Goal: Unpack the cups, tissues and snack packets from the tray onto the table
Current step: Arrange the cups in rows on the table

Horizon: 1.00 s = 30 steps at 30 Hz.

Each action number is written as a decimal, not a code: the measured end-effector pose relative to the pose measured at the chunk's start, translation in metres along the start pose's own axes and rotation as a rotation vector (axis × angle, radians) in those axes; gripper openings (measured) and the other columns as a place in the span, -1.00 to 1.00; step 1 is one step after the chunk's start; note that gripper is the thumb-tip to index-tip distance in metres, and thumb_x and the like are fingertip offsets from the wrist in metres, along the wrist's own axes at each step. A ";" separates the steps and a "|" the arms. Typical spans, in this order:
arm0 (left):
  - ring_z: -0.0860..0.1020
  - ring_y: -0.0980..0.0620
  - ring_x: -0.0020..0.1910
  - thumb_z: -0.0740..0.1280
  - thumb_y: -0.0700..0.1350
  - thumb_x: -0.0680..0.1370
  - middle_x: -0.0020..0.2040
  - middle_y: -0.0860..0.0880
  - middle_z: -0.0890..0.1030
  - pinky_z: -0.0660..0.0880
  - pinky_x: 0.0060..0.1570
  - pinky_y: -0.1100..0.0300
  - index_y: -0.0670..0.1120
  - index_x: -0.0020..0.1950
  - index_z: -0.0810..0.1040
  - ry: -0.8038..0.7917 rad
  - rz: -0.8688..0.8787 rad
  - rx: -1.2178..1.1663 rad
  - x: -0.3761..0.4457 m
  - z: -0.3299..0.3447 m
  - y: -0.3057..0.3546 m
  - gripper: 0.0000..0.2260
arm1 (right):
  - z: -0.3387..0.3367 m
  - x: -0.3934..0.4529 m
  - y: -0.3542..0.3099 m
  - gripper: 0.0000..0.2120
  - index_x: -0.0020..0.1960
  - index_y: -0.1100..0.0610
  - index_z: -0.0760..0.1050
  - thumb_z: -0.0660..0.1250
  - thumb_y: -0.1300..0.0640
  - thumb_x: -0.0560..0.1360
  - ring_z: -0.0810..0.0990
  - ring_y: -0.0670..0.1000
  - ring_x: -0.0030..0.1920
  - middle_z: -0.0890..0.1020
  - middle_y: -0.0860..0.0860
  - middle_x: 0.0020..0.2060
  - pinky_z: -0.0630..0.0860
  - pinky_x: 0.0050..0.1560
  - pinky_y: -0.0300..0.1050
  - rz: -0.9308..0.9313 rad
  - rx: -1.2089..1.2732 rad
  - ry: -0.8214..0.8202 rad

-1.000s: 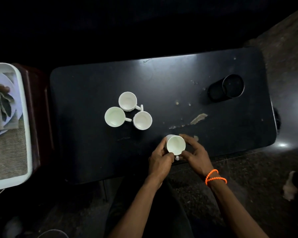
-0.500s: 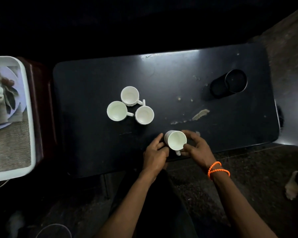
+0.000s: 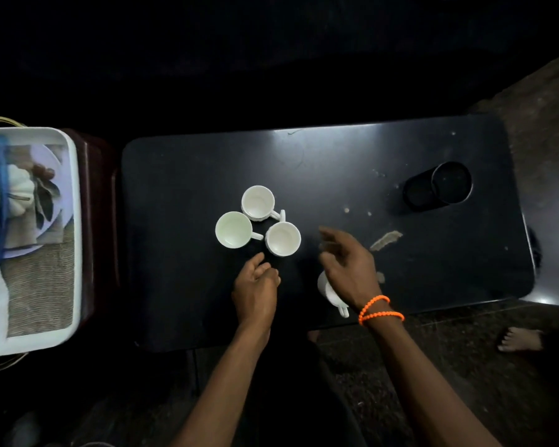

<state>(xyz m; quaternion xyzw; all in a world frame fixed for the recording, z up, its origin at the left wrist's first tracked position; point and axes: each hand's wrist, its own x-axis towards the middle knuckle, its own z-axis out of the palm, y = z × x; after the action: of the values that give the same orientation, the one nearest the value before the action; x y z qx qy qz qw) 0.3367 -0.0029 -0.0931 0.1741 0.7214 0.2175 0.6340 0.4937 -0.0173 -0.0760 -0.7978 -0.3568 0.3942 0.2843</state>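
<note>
Nearest the camera, two bare forearms reach forward over the near edge of a black rectangular table [image 3: 336, 162] with rounded corners. The right hand [image 3: 346, 266], with two orange bead bracelets [image 3: 380, 309] at its wrist, hovers with fingers spread and loose, gripping nothing. Beneath its palm and wrist a small white ceramic cup [image 3: 328, 290] stands on the table, mostly hidden, its handle pointing toward the near edge; whether the hand touches it cannot be told. The left hand [image 3: 255, 285] lies to the left of that cup, fingers loosely curled and empty, its fingertips near the cluster of cups ahead.

Just beyond the hands, three more white handled cups stand upright and empty in a tight group near the table's middle: the left cup [image 3: 234, 229], the right cup [image 3: 283, 238] and the far cup [image 3: 258, 202], almost touching one another. Pale scuffs [image 3: 386, 240] mark the tabletop to the right of them. Farther right, a black cylindrical container [image 3: 438, 187] sits on the table.

At the left edge, apart from the table, a white rectangular tray [image 3: 73, 221] with a woven mat holds blurred items that cannot be made out clearly.
</note>
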 end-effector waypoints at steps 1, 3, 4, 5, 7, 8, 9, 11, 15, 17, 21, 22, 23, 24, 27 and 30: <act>0.69 -0.06 0.14 0.33 -0.21 0.40 0.17 -0.07 0.68 0.59 0.32 -0.08 -0.09 0.44 0.55 0.001 0.000 0.008 0.002 0.002 0.003 -0.43 | 0.009 0.006 -0.007 -0.57 0.30 0.13 0.60 0.34 0.34 0.46 0.66 -0.07 0.05 0.68 0.02 0.17 0.59 0.16 -0.25 0.001 0.026 -0.020; 0.67 -0.03 0.18 0.28 -0.15 0.29 0.20 -0.05 0.69 0.56 0.36 -0.09 -0.05 0.49 0.52 -0.007 -0.020 -0.003 0.005 0.006 0.009 -0.29 | 0.024 0.017 -0.019 -0.56 0.32 0.12 0.59 0.34 0.30 0.46 0.64 -0.12 -0.01 0.66 0.01 0.21 0.57 0.10 -0.36 -0.005 0.049 -0.055; 0.66 0.00 0.13 0.28 -0.16 0.28 0.15 -0.04 0.71 0.57 0.34 -0.06 -0.02 0.48 0.54 -0.021 -0.027 -0.011 0.007 0.007 0.011 -0.28 | 0.029 0.022 -0.024 -0.55 0.33 0.11 0.58 0.33 0.27 0.45 0.62 -0.12 -0.04 0.64 0.02 0.23 0.52 0.04 -0.48 -0.016 0.041 -0.065; 0.64 0.03 0.01 0.28 -0.17 0.28 0.04 -0.01 0.73 0.59 0.25 -0.03 0.02 0.45 0.57 -0.038 -0.032 -0.017 0.008 0.009 0.013 -0.30 | 0.032 0.027 -0.028 -0.53 0.34 0.08 0.57 0.32 0.24 0.44 0.61 -0.10 -0.04 0.63 0.03 0.24 0.49 0.03 -0.52 -0.027 0.024 -0.071; 0.55 0.01 -0.18 0.27 -0.18 0.27 -0.18 0.04 0.70 0.56 0.01 -0.02 0.08 0.37 0.63 -0.069 -0.044 -0.014 0.008 0.012 0.015 -0.35 | 0.033 0.037 -0.035 -0.49 0.37 0.02 0.55 0.28 0.19 0.43 0.61 -0.02 0.04 0.60 0.03 0.27 0.53 0.16 -0.31 -0.048 -0.023 -0.091; 0.54 0.00 -0.19 0.27 -0.18 0.27 -0.20 0.02 0.70 0.57 -0.01 -0.07 0.11 0.35 0.64 -0.076 -0.053 -0.009 0.007 0.012 0.016 -0.36 | 0.033 0.040 -0.038 -0.47 0.39 -0.01 0.54 0.26 0.18 0.42 0.61 0.00 0.07 0.59 0.01 0.28 0.53 0.21 -0.19 -0.062 -0.045 -0.113; 0.55 0.00 -0.18 0.26 -0.17 0.27 -0.18 -0.02 0.73 0.61 0.03 -0.12 0.13 0.33 0.65 -0.081 -0.060 -0.002 0.006 0.012 0.017 -0.36 | 0.032 0.043 -0.040 -0.46 0.40 -0.04 0.52 0.25 0.17 0.42 0.60 0.00 0.06 0.58 -0.02 0.29 0.52 0.21 -0.14 -0.081 -0.069 -0.144; 0.59 0.01 -0.15 0.26 -0.16 0.28 -0.09 -0.05 0.76 0.63 0.15 -0.16 0.20 0.33 0.64 -0.096 -0.067 0.003 0.003 0.013 0.017 -0.36 | 0.031 0.045 -0.042 -0.47 0.40 -0.07 0.51 0.27 0.19 0.45 0.58 -0.03 0.02 0.58 -0.02 0.26 0.50 0.19 -0.14 -0.122 -0.138 -0.205; 0.57 0.05 -0.12 0.27 -0.18 0.35 -0.18 0.02 0.70 0.60 0.25 -0.16 0.21 0.33 0.64 -0.111 -0.057 -0.041 0.000 0.013 0.018 -0.41 | 0.030 0.044 -0.037 -0.61 0.32 0.06 0.60 0.31 0.25 0.52 0.59 0.09 0.13 0.61 0.09 0.17 0.47 0.17 -0.14 -0.148 -0.263 -0.205; 0.58 0.03 -0.09 0.28 -0.25 0.45 -0.16 0.00 0.68 0.57 0.29 -0.16 0.22 0.30 0.62 -0.109 -0.035 -0.074 0.001 0.013 0.019 -0.47 | 0.030 0.040 -0.035 -0.63 0.29 0.09 0.61 0.31 0.27 0.51 0.58 0.10 0.15 0.63 0.10 0.14 0.42 0.12 -0.21 -0.146 -0.290 -0.199; 0.55 0.02 -0.14 0.28 -0.26 0.44 -0.19 -0.02 0.65 0.60 0.09 -0.01 0.24 0.26 0.59 -0.080 -0.063 -0.067 0.006 0.011 0.020 -0.48 | 0.031 0.032 -0.027 -0.58 0.28 0.07 0.60 0.30 0.30 0.47 0.59 0.00 0.06 0.66 0.03 0.07 0.39 0.03 -0.33 -0.090 -0.266 -0.171; 0.54 0.02 -0.17 0.28 -0.23 0.38 -0.20 -0.01 0.65 0.59 0.02 0.03 0.24 0.21 0.61 -0.073 -0.084 -0.072 0.006 0.010 0.021 -0.49 | 0.030 0.030 -0.026 -0.57 0.29 0.06 0.60 0.30 0.31 0.46 0.59 -0.06 0.02 0.67 -0.01 0.05 0.40 -0.01 -0.41 -0.068 -0.235 -0.163; 0.54 0.02 -0.17 0.28 -0.21 0.32 -0.19 -0.02 0.66 0.59 0.01 0.05 0.20 0.20 0.64 -0.076 -0.102 -0.090 0.006 0.010 0.022 -0.47 | 0.030 0.028 -0.024 -0.55 0.29 0.03 0.58 0.29 0.32 0.46 0.59 -0.09 -0.02 0.68 -0.04 0.01 0.40 -0.05 -0.48 -0.045 -0.204 -0.159; 0.57 0.00 -0.14 0.27 -0.22 0.30 -0.14 -0.03 0.68 0.61 0.06 0.03 0.15 0.24 0.66 -0.081 -0.116 -0.119 0.007 0.011 0.022 -0.44 | 0.029 0.027 -0.022 -0.54 0.30 0.01 0.57 0.28 0.31 0.46 0.62 -0.07 -0.04 0.69 -0.04 -0.02 0.43 -0.07 -0.48 -0.024 -0.186 -0.160; 0.62 0.00 -0.03 0.26 -0.35 0.44 0.02 -0.08 0.70 0.65 0.17 0.03 0.00 0.40 0.61 -0.063 -0.132 -0.184 0.009 0.013 0.025 -0.43 | 0.026 0.028 -0.019 -0.55 0.36 0.01 0.51 0.27 0.26 0.50 0.67 0.10 0.02 0.72 0.06 0.00 0.55 0.02 -0.16 0.009 -0.241 -0.157; 0.61 0.01 -0.09 0.24 -0.37 0.49 0.00 -0.10 0.68 0.63 0.05 0.11 -0.02 0.45 0.57 -0.015 -0.127 -0.151 0.009 0.014 0.024 -0.44 | 0.024 0.028 -0.022 -0.41 0.48 0.01 0.38 0.30 0.25 0.47 0.62 0.21 0.11 0.66 0.12 0.08 0.54 0.07 -0.03 -0.028 -0.347 -0.146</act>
<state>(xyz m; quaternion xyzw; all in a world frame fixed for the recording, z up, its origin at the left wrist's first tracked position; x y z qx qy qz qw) 0.3484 0.0229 -0.0894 0.0813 0.7076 0.2293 0.6633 0.4788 0.0219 -0.0844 -0.7990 -0.4504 0.3796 0.1210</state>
